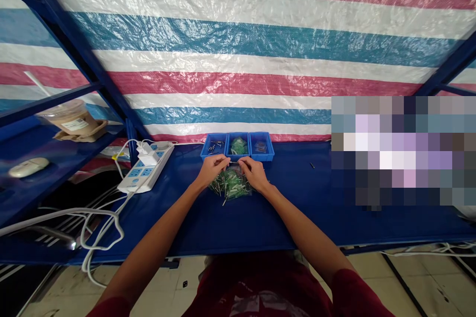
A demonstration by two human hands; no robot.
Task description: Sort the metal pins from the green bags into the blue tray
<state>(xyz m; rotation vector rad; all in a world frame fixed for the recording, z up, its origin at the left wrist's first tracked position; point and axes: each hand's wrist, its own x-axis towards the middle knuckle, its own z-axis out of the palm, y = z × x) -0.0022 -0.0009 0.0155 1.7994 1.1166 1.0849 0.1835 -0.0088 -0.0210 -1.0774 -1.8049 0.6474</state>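
Observation:
My left hand [215,168] and my right hand [253,172] face each other in a pinch, holding a thin metal pin [233,162] between their fingertips. Below them a clear plastic bag [234,184], green-tinted, lies on the table with many slim metal pins in and on it. Just beyond my fingers, three joined blue bins stand in a row. Several small dark and metal pieces lie in the left bin [214,156]. In the middle bin [238,156] is a green-tinted bag, and small pieces sit in the right bin [262,157].
A white power strip [147,171] with a plugged-in adapter and loose white cables [100,223] is on the left. A drink cup [72,118] and a computer mouse [29,167] rest on the left shelf. One small dark piece [312,165] lies on the blue table [312,208]. The far right is blurred out.

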